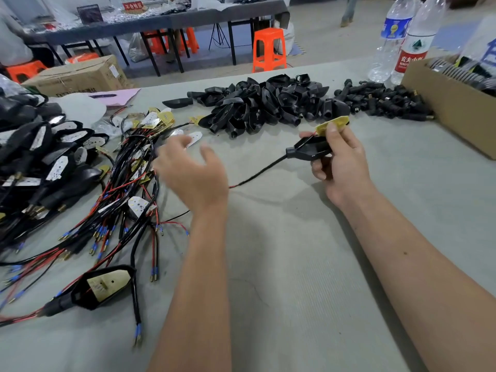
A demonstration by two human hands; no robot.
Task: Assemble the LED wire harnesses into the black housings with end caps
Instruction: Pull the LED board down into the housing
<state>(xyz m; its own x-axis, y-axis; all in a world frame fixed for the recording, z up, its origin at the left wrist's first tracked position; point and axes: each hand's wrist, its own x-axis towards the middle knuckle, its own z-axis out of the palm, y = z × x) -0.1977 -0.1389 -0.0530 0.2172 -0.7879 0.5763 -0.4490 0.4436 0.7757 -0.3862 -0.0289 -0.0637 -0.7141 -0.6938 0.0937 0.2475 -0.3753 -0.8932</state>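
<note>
My right hand (339, 162) grips a black housing (308, 149) above the table; a yellow LED board (331, 124) sticks out past my thumb, and its black wire (257, 174) trails left out of the housing's neck. My left hand (194, 171) hovers open and blurred beside the tangle of LED wire harnesses (128, 183), holding nothing. Empty black housings (263, 106) lie heaped at the table's far middle. Black end caps (386, 102) are piled to their right. An assembled housing (99, 287) lies near the front left.
Finished units (35, 162) are stacked along the left edge. A cardboard box (451, 103) of parts stands at the right, with two water bottles (402, 41) behind it. Bare grey table cloth (281, 264) lies between my forearms. Orange stools and another table stand beyond.
</note>
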